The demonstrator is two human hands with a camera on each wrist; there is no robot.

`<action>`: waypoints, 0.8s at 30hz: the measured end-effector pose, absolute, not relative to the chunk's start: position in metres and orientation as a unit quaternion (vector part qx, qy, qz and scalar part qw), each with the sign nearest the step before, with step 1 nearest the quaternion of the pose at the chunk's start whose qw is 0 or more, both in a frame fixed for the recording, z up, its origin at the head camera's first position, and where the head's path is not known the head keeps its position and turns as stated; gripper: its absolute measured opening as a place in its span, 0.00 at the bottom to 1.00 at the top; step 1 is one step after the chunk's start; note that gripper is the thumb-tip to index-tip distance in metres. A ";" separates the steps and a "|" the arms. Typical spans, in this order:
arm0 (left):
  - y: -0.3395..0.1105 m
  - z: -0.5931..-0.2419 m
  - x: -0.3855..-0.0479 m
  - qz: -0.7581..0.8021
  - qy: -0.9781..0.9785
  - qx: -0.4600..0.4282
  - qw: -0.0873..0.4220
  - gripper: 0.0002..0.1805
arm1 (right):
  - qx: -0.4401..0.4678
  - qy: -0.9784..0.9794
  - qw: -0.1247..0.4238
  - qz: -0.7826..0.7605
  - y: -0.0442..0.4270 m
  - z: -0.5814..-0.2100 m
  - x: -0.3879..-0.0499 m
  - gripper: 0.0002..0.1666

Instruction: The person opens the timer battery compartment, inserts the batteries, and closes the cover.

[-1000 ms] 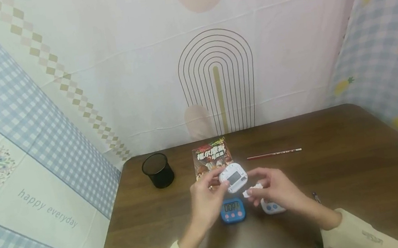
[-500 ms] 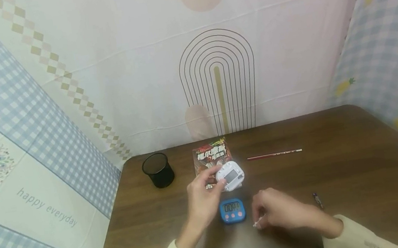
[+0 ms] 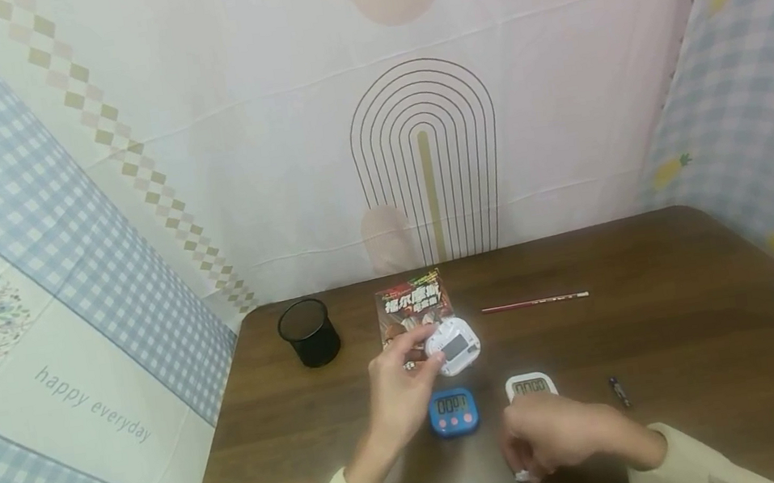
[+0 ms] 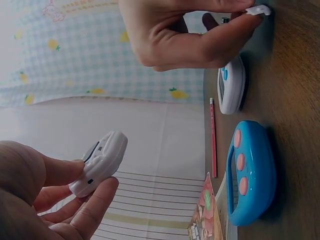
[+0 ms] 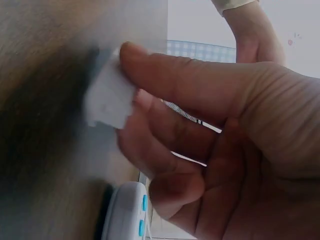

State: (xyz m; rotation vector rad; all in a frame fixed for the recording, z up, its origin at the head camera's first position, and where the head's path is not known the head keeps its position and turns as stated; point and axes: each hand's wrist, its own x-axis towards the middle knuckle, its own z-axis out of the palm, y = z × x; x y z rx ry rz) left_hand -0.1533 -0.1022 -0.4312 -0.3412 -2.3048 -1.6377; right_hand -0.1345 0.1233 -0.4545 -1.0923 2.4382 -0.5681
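In the head view my left hand (image 3: 401,390) holds a white digital timer (image 3: 454,344) up, its back with a grey recessed compartment showing. The left wrist view shows thumb and fingers pinching that timer's edges. Low over the table, my right hand (image 3: 555,433) pinches a small white battery cover (image 5: 111,97) between thumb and fingers. A blue timer (image 3: 453,412) with pink buttons lies on the table between the hands. Just beyond the right hand lies a second white timer (image 3: 530,383), its blue buttons (image 4: 225,74) visible in the left wrist view.
At the back left of the wooden table (image 3: 659,303) stands a black cup (image 3: 311,337). A comic-style book (image 3: 410,304) lies behind the left hand. A red pencil (image 3: 535,303) is at the back, and a small dark cylinder, perhaps a battery (image 3: 619,390), lies right.
My right hand has moved away from the held timer, down and nearer the table's front, with the battery cover. The white timer on the table is uncovered again. The left hand has barely moved.
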 end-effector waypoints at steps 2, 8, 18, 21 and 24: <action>-0.102 -0.432 -0.153 -0.566 -0.801 -0.123 0.148 0.20 | -0.393 0.878 0.197 -0.189 0.123 -0.456 -0.134 0.20; -0.101 -0.435 -0.150 -0.567 -0.803 -0.121 0.137 0.19 | -0.392 0.884 0.176 -0.181 0.127 -0.461 -0.129 0.20; -0.101 -0.433 -0.151 -0.569 -0.797 -0.134 0.150 0.20 | -0.401 0.881 0.125 -0.218 0.169 -0.457 -0.139 0.16; -0.102 -0.430 -0.151 -0.568 -0.798 -0.133 0.153 0.20 | -0.381 0.889 0.126 -0.221 0.186 -0.457 -0.143 0.17; -0.102 -0.428 -0.152 -0.565 -0.800 -0.132 0.151 0.19 | -0.363 0.898 0.120 -0.219 0.202 -0.461 -0.143 0.18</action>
